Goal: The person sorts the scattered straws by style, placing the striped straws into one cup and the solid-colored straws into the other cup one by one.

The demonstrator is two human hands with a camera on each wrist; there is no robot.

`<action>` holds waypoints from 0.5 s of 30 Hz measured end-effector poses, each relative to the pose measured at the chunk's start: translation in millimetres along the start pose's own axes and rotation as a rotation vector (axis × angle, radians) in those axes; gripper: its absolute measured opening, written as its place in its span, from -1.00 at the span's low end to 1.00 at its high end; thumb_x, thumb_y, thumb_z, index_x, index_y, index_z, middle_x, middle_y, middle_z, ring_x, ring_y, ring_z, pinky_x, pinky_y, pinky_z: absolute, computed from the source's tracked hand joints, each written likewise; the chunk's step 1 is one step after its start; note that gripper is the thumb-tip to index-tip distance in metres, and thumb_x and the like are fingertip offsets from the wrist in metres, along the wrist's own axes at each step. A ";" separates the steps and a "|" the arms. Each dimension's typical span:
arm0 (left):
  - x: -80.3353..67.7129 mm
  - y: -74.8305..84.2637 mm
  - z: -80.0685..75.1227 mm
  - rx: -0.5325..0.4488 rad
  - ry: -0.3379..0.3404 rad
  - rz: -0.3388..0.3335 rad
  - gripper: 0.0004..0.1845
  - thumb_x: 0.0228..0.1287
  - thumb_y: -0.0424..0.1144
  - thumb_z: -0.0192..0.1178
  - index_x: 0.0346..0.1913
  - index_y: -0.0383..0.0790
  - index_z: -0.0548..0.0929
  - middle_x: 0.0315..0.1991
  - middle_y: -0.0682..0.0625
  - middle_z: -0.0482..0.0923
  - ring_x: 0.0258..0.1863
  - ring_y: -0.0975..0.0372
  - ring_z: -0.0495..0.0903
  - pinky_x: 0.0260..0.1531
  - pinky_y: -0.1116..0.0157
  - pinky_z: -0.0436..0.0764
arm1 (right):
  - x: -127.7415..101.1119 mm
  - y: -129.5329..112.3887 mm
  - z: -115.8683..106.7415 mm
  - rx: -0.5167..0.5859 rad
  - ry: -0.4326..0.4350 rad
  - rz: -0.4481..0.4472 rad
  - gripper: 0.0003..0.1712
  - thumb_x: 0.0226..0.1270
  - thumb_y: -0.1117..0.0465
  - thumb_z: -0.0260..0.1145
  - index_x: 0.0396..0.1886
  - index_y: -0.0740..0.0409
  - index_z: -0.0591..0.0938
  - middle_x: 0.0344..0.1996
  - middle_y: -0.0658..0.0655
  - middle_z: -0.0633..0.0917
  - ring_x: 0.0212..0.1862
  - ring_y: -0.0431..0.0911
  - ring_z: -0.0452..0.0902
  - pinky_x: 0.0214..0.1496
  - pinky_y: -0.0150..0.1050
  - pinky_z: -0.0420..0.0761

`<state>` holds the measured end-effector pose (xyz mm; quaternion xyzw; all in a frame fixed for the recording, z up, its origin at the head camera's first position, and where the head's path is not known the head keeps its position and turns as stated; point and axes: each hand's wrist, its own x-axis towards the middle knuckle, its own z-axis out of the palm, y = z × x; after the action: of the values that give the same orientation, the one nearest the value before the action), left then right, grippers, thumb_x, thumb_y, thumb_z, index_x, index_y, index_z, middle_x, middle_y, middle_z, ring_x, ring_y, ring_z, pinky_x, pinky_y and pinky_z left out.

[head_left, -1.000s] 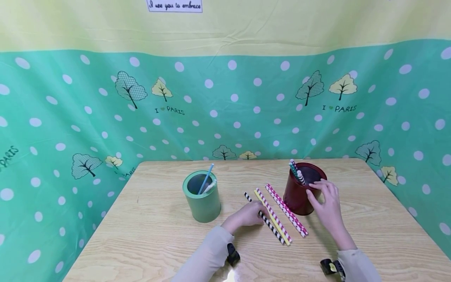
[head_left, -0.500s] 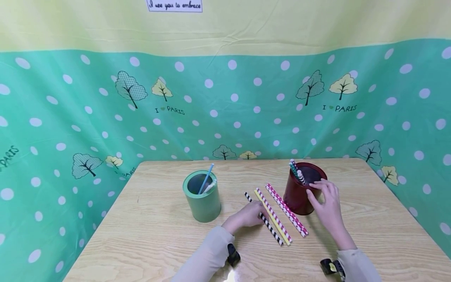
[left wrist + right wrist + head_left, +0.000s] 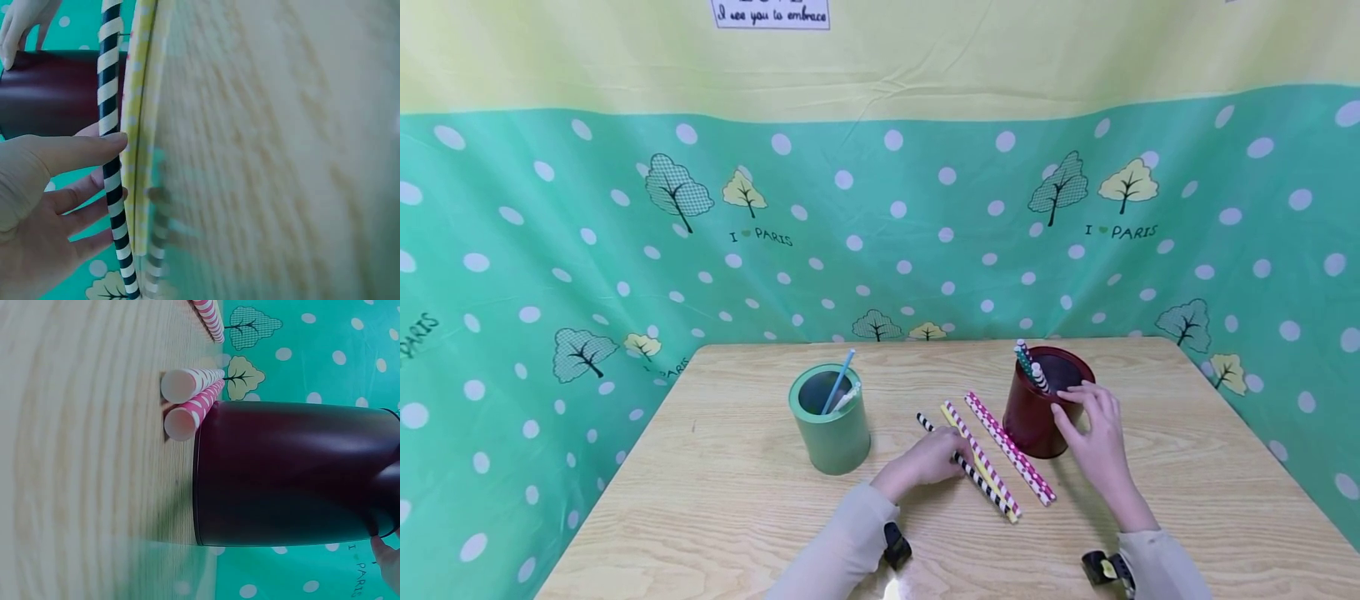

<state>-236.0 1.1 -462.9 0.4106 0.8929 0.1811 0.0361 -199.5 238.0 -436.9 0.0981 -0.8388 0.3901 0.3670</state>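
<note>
Taking the dark red cylindrical cup (image 3: 1043,402) as the landmark, a light green cylindrical cup (image 3: 831,429) stood well to its left on the pale wooden table (image 3: 715,500); that made two cups in all. The green one held two straws, a blue one (image 3: 838,380) leaning up and out and a whitish one (image 3: 847,397) beside it. Between the two cups, nearer the red one, the left hand (image 3: 927,461) lay on the table with its thumb and fingertips (image 3: 94,150) closed on a black-and-white striped paper straw (image 3: 964,467), pinching it about mid-length; the wrist view showed the thumb pressed to its side and the fingers curled behind. Next right, a yellow paper straw (image 3: 977,471) lay against the black-and-white one, with a pink-and-white striped straw (image 3: 981,457) alongside it. Just left of the red cup's foot lay two more pink patterned straws (image 3: 1011,454), side by side and touching, their ends just beside the cup's wall in the right wrist view. That counted five loose straws on the table. Inside the red cup stood two straws (image 3: 1030,367), a green spotted one and a striped one, leaning on its left rim. The right hand (image 3: 1093,437) rested against the cup's right side, fingers curved round the wall and the fingertips on the rim, holding it.
</note>
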 end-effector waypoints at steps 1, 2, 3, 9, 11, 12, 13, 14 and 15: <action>0.0 0.1 -0.4 -0.010 0.012 0.007 -0.89 -0.05 -0.34 0.28 -0.41 -0.08 0.63 -0.38 0.18 0.53 -0.26 0.36 0.43 -0.14 0.51 0.34 | 0.0 0.0 -0.1 -0.001 0.000 0.000 -0.80 -0.02 0.42 0.30 -0.32 0.34 0.55 -0.15 0.33 0.45 0.06 0.21 0.18 0.03 0.14 0.17; 0.0 0.2 -1.0 -0.022 0.026 0.012 -0.89 -0.05 -0.34 0.28 -0.40 -0.09 0.62 -0.37 0.17 0.54 -0.26 0.35 0.44 -0.13 0.51 0.35 | 0.1 0.1 -0.1 -0.001 -0.001 0.000 -0.80 -0.02 0.42 0.30 -0.32 0.34 0.55 -0.15 0.33 0.45 0.06 0.21 0.18 0.03 0.14 0.17; 0.0 0.5 -1.8 -0.035 0.037 0.015 -0.88 -0.04 -0.34 0.28 -0.39 -0.10 0.62 -0.36 0.15 0.54 -0.25 0.35 0.44 -0.13 0.51 0.35 | 0.0 0.0 -0.2 -0.001 0.000 0.000 -0.80 -0.01 0.42 0.29 -0.32 0.34 0.55 -0.15 0.33 0.45 0.05 0.21 0.19 0.03 0.14 0.17; -1.3 2.8 -8.6 -0.147 0.096 -0.017 -0.83 -0.03 -0.35 0.27 -0.30 -0.13 0.60 -0.32 0.13 0.54 -0.23 0.36 0.46 -0.14 0.50 0.39 | 0.7 -0.7 -0.8 -0.007 -0.012 0.008 -0.80 0.00 0.41 0.29 -0.30 0.34 0.55 -0.15 0.32 0.45 0.05 0.21 0.18 0.04 0.14 0.16; -1.9 3.8 -11.2 -0.197 0.117 -0.025 -0.83 -0.02 -0.36 0.27 -0.29 -0.14 0.60 -0.31 0.13 0.54 -0.23 0.37 0.46 -0.15 0.49 0.40 | 0.9 -0.7 -0.9 -0.010 -0.016 0.013 -0.80 0.01 0.41 0.29 -0.30 0.34 0.55 -0.15 0.32 0.45 0.05 0.21 0.18 0.04 0.15 0.16; -2.1 4.5 -12.5 -0.218 0.127 -0.024 -0.83 -0.01 -0.36 0.27 -0.29 -0.14 0.60 -0.31 0.13 0.53 -0.24 0.38 0.46 -0.15 0.49 0.40 | 0.9 -0.8 -1.0 -0.011 -0.017 0.015 -0.80 0.01 0.41 0.29 -0.30 0.34 0.55 -0.15 0.32 0.45 0.06 0.21 0.18 0.04 0.15 0.16; -2.4 5.1 -13.6 -0.235 0.135 -0.022 -0.84 0.00 -0.36 0.26 -0.29 -0.14 0.59 -0.31 0.13 0.53 -0.24 0.38 0.46 -0.16 0.49 0.40 | 0.9 -0.9 -1.0 -0.012 -0.018 0.017 -0.80 0.01 0.41 0.29 -0.30 0.34 0.55 -0.14 0.32 0.44 0.06 0.21 0.18 0.04 0.15 0.16; -2.6 5.7 -14.7 -0.250 0.144 -0.022 -0.84 0.00 -0.36 0.26 -0.30 -0.14 0.60 -0.31 0.13 0.53 -0.24 0.39 0.46 -0.16 0.49 0.40 | 0.8 -0.9 -1.0 -0.012 -0.019 0.018 -0.80 0.01 0.41 0.28 -0.30 0.34 0.55 -0.15 0.32 0.44 0.06 0.21 0.18 0.04 0.15 0.16; -2.8 6.1 -15.7 -0.253 0.154 -0.017 -0.85 0.01 -0.35 0.25 -0.30 -0.14 0.60 -0.31 0.14 0.53 -0.24 0.39 0.46 -0.16 0.49 0.40 | 0.7 -0.7 -1.0 -0.012 -0.019 0.021 -0.80 0.00 0.41 0.29 -0.30 0.34 0.55 -0.14 0.32 0.44 0.06 0.21 0.18 0.04 0.16 0.16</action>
<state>-233.1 -2.0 -446.4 0.3799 0.8666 0.3230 0.0203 -199.2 238.3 -435.6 0.0910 -0.8455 0.3880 0.3554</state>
